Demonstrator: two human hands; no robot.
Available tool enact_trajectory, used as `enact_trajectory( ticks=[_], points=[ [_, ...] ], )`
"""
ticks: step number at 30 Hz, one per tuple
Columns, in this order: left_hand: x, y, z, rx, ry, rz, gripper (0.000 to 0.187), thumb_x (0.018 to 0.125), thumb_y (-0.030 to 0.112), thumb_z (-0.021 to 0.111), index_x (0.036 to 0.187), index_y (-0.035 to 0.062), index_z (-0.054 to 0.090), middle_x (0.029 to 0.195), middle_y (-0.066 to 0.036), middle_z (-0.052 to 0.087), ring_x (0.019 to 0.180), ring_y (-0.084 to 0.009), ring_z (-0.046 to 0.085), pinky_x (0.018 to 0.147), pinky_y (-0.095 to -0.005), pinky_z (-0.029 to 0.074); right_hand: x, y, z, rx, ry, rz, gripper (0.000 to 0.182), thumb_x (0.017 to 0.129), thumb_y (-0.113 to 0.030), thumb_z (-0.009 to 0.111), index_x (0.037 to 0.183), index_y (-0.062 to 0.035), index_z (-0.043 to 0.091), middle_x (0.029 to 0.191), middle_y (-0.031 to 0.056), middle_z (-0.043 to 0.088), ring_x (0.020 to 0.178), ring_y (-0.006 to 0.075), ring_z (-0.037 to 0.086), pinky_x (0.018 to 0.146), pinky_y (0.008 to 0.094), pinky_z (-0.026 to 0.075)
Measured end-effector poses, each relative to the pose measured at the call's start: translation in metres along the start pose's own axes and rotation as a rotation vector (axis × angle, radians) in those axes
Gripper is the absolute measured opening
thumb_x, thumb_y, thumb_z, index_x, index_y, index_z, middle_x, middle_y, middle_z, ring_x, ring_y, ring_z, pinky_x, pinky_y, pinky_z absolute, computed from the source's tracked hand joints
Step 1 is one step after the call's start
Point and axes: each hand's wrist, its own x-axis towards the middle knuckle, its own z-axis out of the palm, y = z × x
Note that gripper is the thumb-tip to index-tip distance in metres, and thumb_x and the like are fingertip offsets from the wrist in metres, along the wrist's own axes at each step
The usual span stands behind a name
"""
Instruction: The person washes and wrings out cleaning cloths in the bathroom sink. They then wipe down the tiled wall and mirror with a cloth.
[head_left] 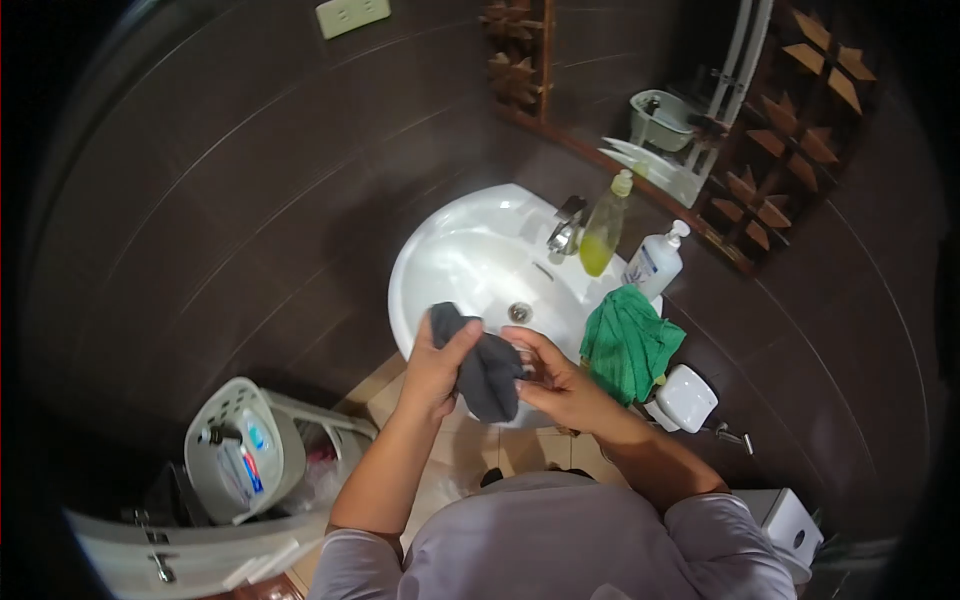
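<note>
A dark grey cloth (487,372) hangs bunched over the near rim of the white sink (420,270). My left hand (436,365) is closed on its left side, the thumb lying across the fabric. At the cloth's right edge, my right hand (558,380) has its fingers curled and its thumb against the fabric. Something small and pale shows between those fingers, too small to name. Beyond the hands are the sink drain (519,313) and the metal faucet (566,228).
A yellow-green soap bottle (602,235) and a white pump bottle (655,262) stand behind the sink. A green cloth (630,345) drapes over its right rim. At left is a basket (290,455) of toiletries. A mirror (640,90) hangs above.
</note>
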Motion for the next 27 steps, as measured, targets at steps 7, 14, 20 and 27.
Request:
enact_trajectory(
  ticks=[7, 14, 20, 27],
  points=[
    [0.019, -0.047, 0.011, 1.114, -0.186, 0.838, 0.051, 0.064, 0.024, 0.077, 0.094, 0.0001, 0.044, 0.089, -0.012, 0.044, 0.084, -0.0202, 0.047, 0.077, -0.0311, 0.04, 0.017, 0.047, -0.013, 1.344, 0.304, 0.507, 0.068, 0.078, -0.064, 0.04, 0.13, -0.0217, 0.029, 0.114, 0.0099, 0.047, 0.099, 0.0227, 0.05, 0.087, 0.041, 0.039],
    [0.041, -0.038, 0.016, 0.454, -0.084, 0.309, 0.021, 0.085, 0.024, 0.054, 0.08, 0.0033, 0.049, 0.076, -0.004, 0.051, 0.068, -0.0138, 0.051, 0.061, -0.0245, 0.042, 0.039, 0.028, -0.028, 0.94, 0.678, 0.08, 0.013, 0.081, -0.016, 0.058, 0.087, -0.0092, 0.049, 0.08, 0.0023, 0.053, 0.07, 0.0112, 0.051, 0.063, 0.0243, 0.043],
    [0.092, -0.043, 0.032, -0.091, -0.267, -0.608, 0.019, 0.09, 0.023, 0.042, 0.088, 0.0063, 0.051, 0.074, 0.001, 0.053, 0.063, -0.0102, 0.051, 0.056, -0.0215, 0.043, 0.061, 0.007, -0.053, -0.319, 0.335, -0.192, 0.025, 0.069, 0.003, 0.06, 0.068, -0.0054, 0.037, 0.066, 0.0019, 0.039, 0.059, 0.0095, 0.036, 0.054, 0.0215, 0.03],
    [0.154, -0.029, 0.03, 0.395, -0.441, -0.302, 0.022, 0.086, 0.013, 0.046, 0.108, 0.015, 0.049, 0.11, -0.009, 0.047, 0.091, -0.0167, 0.053, 0.072, -0.0256, 0.046, 0.094, 0.014, -0.059, 0.672, 1.02, 0.009, 0.012, 0.071, -0.004, 0.057, 0.071, -0.0117, 0.047, 0.068, -0.0003, 0.048, 0.062, 0.0102, 0.049, 0.057, 0.0255, 0.043]
  ],
)
